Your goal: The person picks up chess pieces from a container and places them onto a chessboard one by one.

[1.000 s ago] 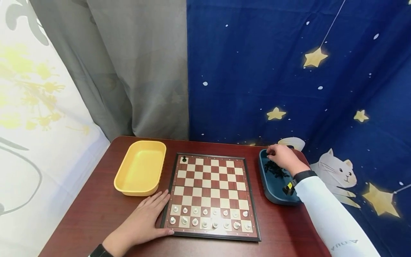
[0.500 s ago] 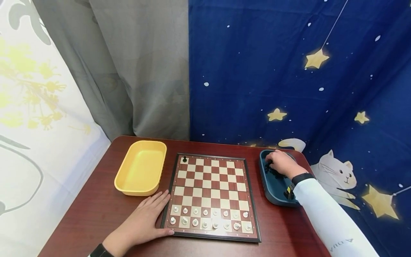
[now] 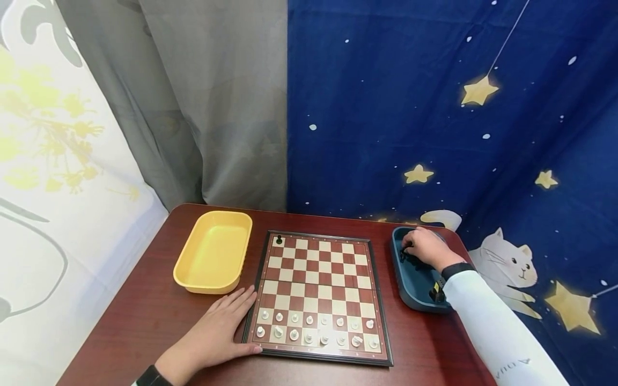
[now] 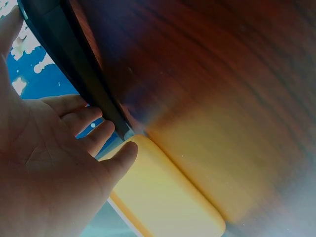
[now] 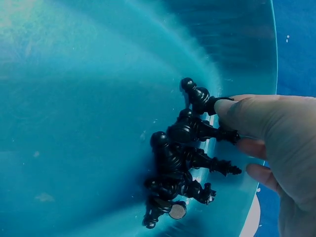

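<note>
My right hand [image 3: 427, 246] reaches into the far end of the blue tray [image 3: 403, 292]. Between its thumb and forefinger it pinches the base of a black chess pawn [image 5: 198, 96], whose head points away from the hand. Several more black chess pieces [image 5: 170, 160] lie heaped just beside the fingers, against the tray wall. My left hand [image 3: 217, 327] rests with fairly straight fingers along the left edge of the chessboard [image 3: 316, 289], its thumb at the near left corner. In the left wrist view the fingertips touch the dark board edge [image 4: 74, 59].
White chess pieces [image 3: 309, 338] stand in two rows on the board's near side, and one black pawn [image 3: 279, 240] is on the far left corner square. A yellow tray [image 3: 181, 276] stands left of the board. Curtains hang behind the table [image 3: 145, 300].
My right hand has gone lower into the blue tray and its thumb and forefinger have closed on a black pawn. The left hand has stayed on the board.
</note>
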Tool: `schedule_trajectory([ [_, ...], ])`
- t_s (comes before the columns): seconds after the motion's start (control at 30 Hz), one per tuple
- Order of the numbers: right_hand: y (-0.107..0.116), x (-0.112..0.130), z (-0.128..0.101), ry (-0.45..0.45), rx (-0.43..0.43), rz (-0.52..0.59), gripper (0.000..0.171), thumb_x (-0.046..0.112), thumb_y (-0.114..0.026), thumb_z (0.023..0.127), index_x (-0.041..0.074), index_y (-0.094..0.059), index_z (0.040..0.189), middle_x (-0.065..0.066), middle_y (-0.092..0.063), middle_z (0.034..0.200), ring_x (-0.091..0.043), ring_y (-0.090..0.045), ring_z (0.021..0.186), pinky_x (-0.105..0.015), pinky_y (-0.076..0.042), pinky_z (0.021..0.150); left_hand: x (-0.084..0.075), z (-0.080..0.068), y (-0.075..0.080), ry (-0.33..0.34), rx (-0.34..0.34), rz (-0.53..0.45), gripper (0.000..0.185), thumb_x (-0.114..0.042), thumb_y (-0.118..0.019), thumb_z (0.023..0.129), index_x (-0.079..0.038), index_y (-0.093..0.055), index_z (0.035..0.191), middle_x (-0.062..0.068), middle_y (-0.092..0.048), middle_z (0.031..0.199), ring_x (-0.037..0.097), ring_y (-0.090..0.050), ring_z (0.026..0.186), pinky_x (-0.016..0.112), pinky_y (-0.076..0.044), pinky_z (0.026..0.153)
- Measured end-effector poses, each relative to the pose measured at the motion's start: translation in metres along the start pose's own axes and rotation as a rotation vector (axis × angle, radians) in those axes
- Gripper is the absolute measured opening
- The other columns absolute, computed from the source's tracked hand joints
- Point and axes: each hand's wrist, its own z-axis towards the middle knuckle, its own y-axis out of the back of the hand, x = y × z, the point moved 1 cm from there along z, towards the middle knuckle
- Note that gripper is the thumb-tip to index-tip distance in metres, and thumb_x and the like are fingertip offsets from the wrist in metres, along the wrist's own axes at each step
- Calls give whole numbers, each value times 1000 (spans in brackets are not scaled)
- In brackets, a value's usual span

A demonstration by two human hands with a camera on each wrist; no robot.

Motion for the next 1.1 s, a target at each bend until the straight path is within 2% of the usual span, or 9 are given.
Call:
schedule_trajectory([
  [0.3, 3, -1, 6, -67, -26, 55, 9, 2, -81, 98, 7, -85, 104, -6, -80, 101, -28, -69, 95, -54, -60, 88, 1, 2, 1, 1, 0, 0, 117, -86, -71, 88, -4, -46, 168, 13, -40, 176, 41, -37, 161, 66, -35, 126],
  [0.5, 15, 4, 10, -127, -37, 131, 11, 4, -77, 102, 1, -82, 111, -11, -78, 102, -26, -66, 89, -52, -59, 83, 1, 3, 0, 0, -3, 1, 117, -86, -71, 87, -5, -46, 168, 12, -41, 176, 41, -37, 161, 66, -34, 127],
  [0.67, 29, 12, 9, -109, -76, 136, 12, 5, -77, 103, -1, -81, 112, -13, -78, 103, -28, -67, 91, -52, -59, 81, 1, 2, 1, -1, -3, 5, 117, -86, -71, 87, -4, -45, 168, 12, -40, 176, 41, -37, 161, 66, -34, 126],
  [0.8, 38, 21, 10, -91, -102, 141, 12, 4, -76, 103, 0, -82, 113, -13, -79, 106, -31, -65, 98, -55, -56, 87, 0, 1, 2, 2, 2, 2, 117, -85, -72, 87, -4, -45, 168, 13, -40, 176, 41, -37, 161, 66, -34, 126],
  [1.1, 47, 52, 23, -72, -92, 191, 13, 8, -75, 105, 4, -83, 114, -11, -77, 110, -30, -62, 101, -49, -58, 83, -1, 1, -1, -1, -5, -2, 118, -87, -71, 87, -3, -46, 167, 13, -41, 176, 41, -38, 161, 66, -35, 126],
])
